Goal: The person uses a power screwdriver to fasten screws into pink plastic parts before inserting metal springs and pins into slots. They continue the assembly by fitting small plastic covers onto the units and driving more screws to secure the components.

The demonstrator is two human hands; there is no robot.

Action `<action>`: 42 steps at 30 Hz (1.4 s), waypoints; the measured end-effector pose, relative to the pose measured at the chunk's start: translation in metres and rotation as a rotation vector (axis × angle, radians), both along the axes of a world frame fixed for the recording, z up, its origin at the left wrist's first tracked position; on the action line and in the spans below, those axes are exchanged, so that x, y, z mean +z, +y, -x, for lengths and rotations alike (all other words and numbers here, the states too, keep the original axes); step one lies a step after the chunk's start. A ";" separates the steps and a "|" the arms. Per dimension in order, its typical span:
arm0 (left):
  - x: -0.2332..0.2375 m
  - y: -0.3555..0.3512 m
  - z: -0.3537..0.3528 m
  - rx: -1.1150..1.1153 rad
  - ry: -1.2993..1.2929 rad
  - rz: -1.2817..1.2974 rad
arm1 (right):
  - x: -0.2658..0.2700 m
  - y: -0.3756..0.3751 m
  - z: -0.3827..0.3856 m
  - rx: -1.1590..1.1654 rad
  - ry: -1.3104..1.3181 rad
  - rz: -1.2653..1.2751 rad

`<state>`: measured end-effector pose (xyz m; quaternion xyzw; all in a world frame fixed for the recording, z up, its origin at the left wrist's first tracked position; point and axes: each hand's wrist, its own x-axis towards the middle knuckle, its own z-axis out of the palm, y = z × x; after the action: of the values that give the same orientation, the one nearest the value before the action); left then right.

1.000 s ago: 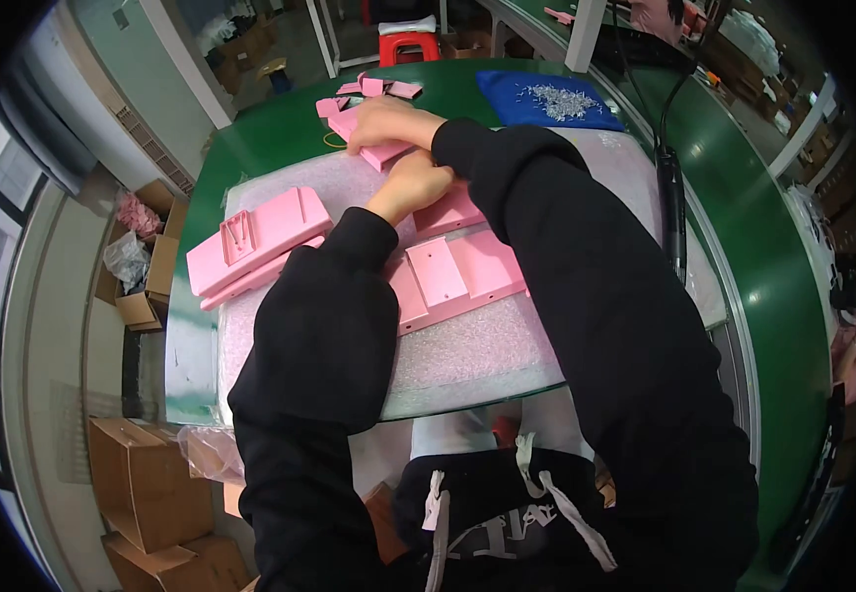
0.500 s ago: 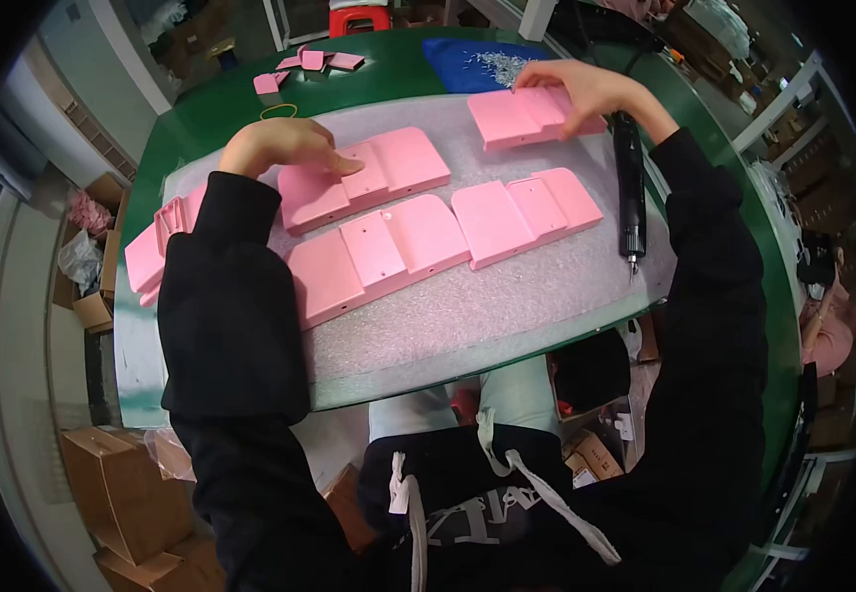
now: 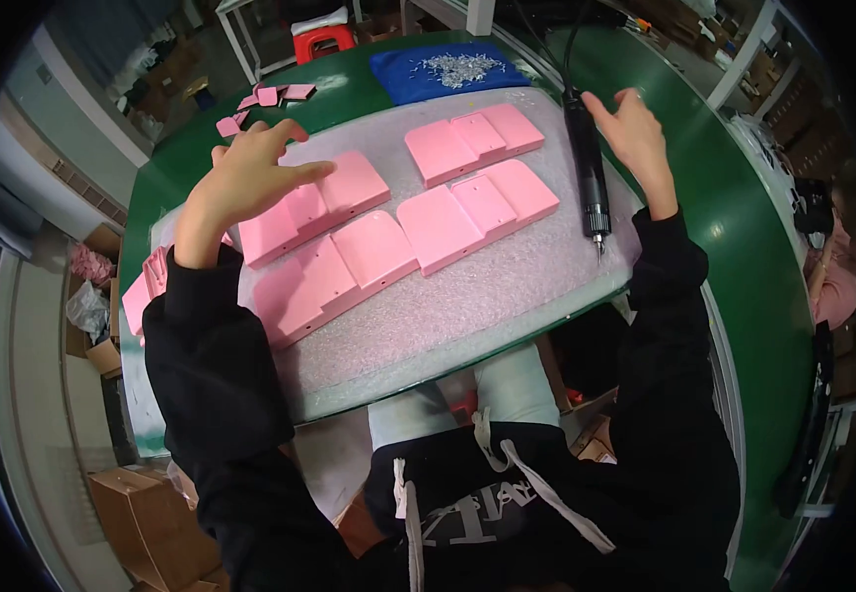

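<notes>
Four pink stepped plastic panels lie in two rows on the foam sheet (image 3: 428, 321). My left hand (image 3: 250, 178) is open, its fingers spread over the back left panel (image 3: 354, 187), which it partly hides. In front of that lies the front left panel (image 3: 373, 252), shaded by my arm. The back right panel (image 3: 438, 148) and the front right panel (image 3: 438, 227) sit close together. Beside them a black electric screwdriver (image 3: 586, 158) lies with its bit toward me. Just right of its cable end is my right hand (image 3: 637, 138), empty, with thumb and fingers apart.
A blue cloth (image 3: 393, 79) holds a pile of small screws (image 3: 459, 69) at the back of the green table (image 3: 724, 286). Small pink pieces (image 3: 268, 96) lie at the back left. More pink parts (image 3: 142, 296) are at the left edge, partly behind my sleeve.
My right hand has let go of the back right panel and moved right, past the screwdriver. My left hand has spread its fingers over the back left panel. The whole view has shifted.
</notes>
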<state>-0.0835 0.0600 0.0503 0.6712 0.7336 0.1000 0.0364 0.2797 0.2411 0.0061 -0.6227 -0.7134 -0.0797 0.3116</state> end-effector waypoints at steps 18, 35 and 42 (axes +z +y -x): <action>0.016 0.041 -0.086 -0.533 -0.209 0.035 | 0.145 0.010 0.023 1.223 1.387 0.409; -0.091 0.322 -0.114 -0.136 0.167 -0.131 | 0.131 0.071 -0.027 1.305 1.841 0.193; -0.087 0.325 -0.106 -0.170 0.008 -0.351 | 0.122 0.086 -0.026 1.325 1.903 0.194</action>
<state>0.0228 0.3846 -0.0365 0.7272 0.6455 0.2206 -0.0757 0.3054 0.3270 0.1280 0.0426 -0.3801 0.6536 0.6531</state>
